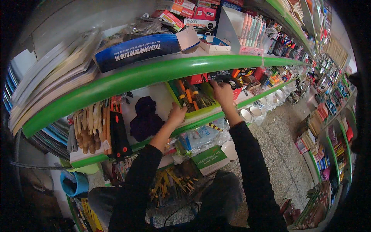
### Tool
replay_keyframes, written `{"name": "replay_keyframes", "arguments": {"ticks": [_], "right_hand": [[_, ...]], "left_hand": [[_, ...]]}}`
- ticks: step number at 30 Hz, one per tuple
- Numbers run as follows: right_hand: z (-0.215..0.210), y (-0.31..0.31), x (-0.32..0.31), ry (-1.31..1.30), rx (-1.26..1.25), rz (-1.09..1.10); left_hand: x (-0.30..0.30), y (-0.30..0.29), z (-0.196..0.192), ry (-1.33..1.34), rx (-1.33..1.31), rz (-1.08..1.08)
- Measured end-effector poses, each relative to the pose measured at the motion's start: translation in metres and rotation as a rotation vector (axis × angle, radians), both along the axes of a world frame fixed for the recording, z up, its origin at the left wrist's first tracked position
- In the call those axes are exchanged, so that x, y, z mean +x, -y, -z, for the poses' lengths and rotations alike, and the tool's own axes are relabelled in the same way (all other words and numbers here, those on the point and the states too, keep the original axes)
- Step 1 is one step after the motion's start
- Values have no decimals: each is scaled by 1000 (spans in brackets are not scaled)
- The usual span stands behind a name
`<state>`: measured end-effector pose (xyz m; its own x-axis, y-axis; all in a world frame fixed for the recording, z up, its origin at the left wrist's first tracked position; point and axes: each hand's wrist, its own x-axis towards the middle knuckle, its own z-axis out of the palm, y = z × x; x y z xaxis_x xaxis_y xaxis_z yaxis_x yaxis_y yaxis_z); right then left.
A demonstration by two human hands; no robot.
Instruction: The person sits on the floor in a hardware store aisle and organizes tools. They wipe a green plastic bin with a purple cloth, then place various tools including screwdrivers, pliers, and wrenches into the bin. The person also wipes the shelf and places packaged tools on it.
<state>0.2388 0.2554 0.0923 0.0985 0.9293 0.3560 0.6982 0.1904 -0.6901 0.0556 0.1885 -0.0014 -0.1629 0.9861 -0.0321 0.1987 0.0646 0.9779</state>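
A yellow-green plastic bin sits on the lower shelf, holding several tools with orange and dark handles. My left hand grips the bin's left front corner, fingers curled at its rim. At the bin's right side is my right hand, closed on the edge there; some of its fingertips are hidden. Just beyond that hand lie a black item and red boxes. To the left of the bin, a dark purple cloth-like bundle rests on the shelf.
A green-edged upper shelf juts out above my hands, carrying a blue box. Wooden handles stick out at the left. Below are a green-and-white box and yellow-handled tools. More shelving stands across the aisle.
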Motion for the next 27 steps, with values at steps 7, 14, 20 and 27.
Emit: {"name": "replay_keyframes", "arguments": {"ticks": [7, 14, 20, 27], "right_hand": [[2, -111, -52, -1410, -349, -402], [-2, -101, -54, -1049, -161, -408], [45, -114, -13, -300, 258, -214], [39, 111, -73, 149, 353, -712]], "left_hand": [[-1, -32, 45, -249, 55, 47], [-7, -16, 30, -200, 140, -22], [17, 8, -4, -177, 105, -46], [-20, 144, -7, -672, 414, -14]]}}
